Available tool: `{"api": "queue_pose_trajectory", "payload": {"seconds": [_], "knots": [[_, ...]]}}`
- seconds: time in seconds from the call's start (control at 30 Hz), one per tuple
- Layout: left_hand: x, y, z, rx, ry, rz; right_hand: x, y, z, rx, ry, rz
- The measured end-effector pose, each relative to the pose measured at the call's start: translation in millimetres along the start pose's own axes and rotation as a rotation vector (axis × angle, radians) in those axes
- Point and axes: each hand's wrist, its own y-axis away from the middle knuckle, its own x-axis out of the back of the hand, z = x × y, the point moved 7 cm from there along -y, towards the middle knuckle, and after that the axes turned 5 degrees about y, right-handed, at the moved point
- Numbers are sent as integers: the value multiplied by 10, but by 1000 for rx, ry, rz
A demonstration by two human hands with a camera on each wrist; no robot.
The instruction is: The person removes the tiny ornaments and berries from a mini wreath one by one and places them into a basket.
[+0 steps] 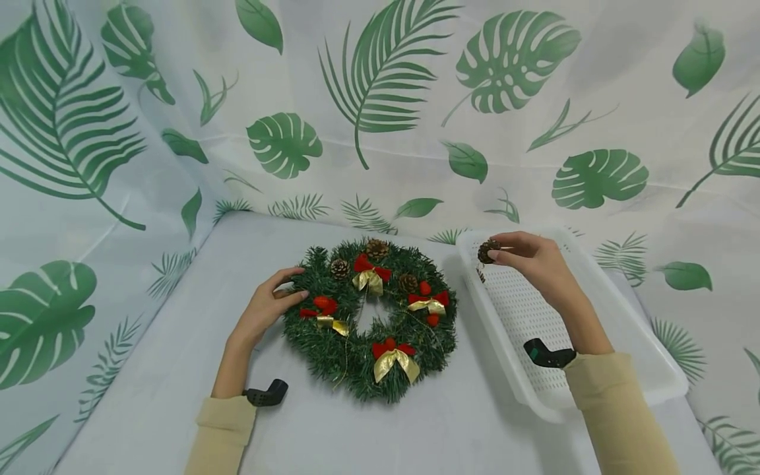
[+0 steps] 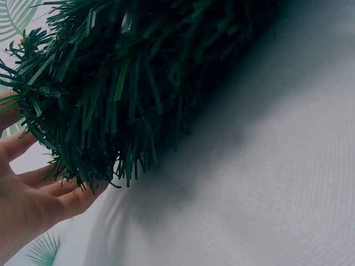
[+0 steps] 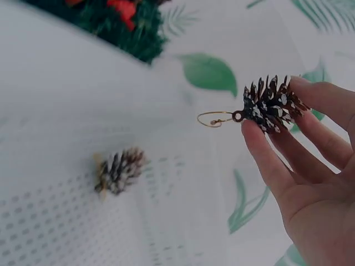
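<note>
A green tinsel wreath (image 1: 356, 369) lies on the white surface, decorated with red and gold bows, red berry-like pieces and several pine cones. My left hand (image 1: 264, 307) grips its left edge; in the left wrist view the fingers (image 2: 72, 199) curl round the bristly green rim (image 2: 105, 111). Over the far left corner of a white basket, my right hand (image 1: 534, 260) pinches a pine cone (image 3: 272, 105) between thumb and fingertips. A thin gold loop (image 3: 209, 117) extends from the metal eyelet at the cone's end.
The white perforated basket (image 1: 495, 323) stands right of the wreath, its raised rim around a holed floor. Another pine cone (image 3: 119, 172) lies inside it near the far end. A white cloth with green leaf prints (image 1: 386, 178) hangs behind and at the sides.
</note>
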Motion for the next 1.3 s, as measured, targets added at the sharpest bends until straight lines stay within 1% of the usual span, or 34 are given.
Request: {"api": "queue_pose_trajectory", "payload": {"seconds": [0.2, 0.33, 0.47, 0.63, 0.93, 1.1, 1.3], "knots": [[2, 9, -1, 1, 5, 2, 5, -75, 248, -27, -108, -6], [-3, 6, -11, 0, 3, -2, 7, -133, 381, -49, -133, -12], [2, 3, -22, 6, 5, -6, -4, -181, 489, -80, -124, -16], [9, -14, -9, -2, 11, -8, -13, -225, 611, -108, -122, -5], [21, -12, -32, 1, 8, -8, -124, -309, 888, -202, -147, -40], [21, -23, -27, -8, 1, -12, -210, -337, 1010, -242, -112, -60], [24, -27, -34, -9, 1, -8, -256, -374, 1053, -259, -44, -64]]}}
